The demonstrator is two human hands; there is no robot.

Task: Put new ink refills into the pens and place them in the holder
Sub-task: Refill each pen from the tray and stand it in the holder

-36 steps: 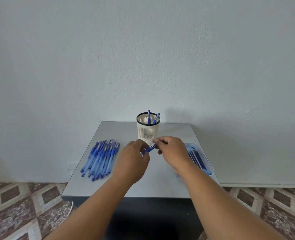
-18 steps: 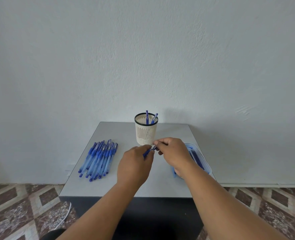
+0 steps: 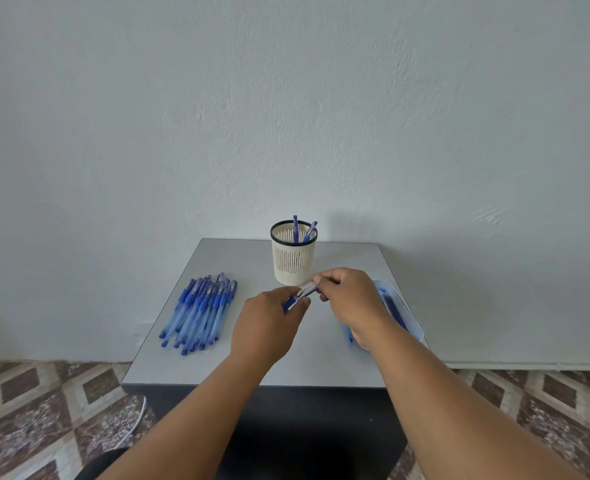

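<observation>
We see round slatted cream holder (image 3: 293, 259) (black rim, two pens inside) on smooth grey table (image 3: 321, 358). Our left hand (image 3: 269, 327) and right hand (image 3: 350, 297) both pinch translucent blue pen (image 3: 300, 295), held just before holder. Loose pens (image 3: 200, 311) lie left; clear tray (image 3: 402, 311) right.

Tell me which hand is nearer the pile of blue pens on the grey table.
Left. The left hand is just right of the pile of blue pens; the right hand is farther right.

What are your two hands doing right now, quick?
Left hand: closed, gripping one end of the pen.
Right hand: closed, pinching the pen's other end.
</observation>
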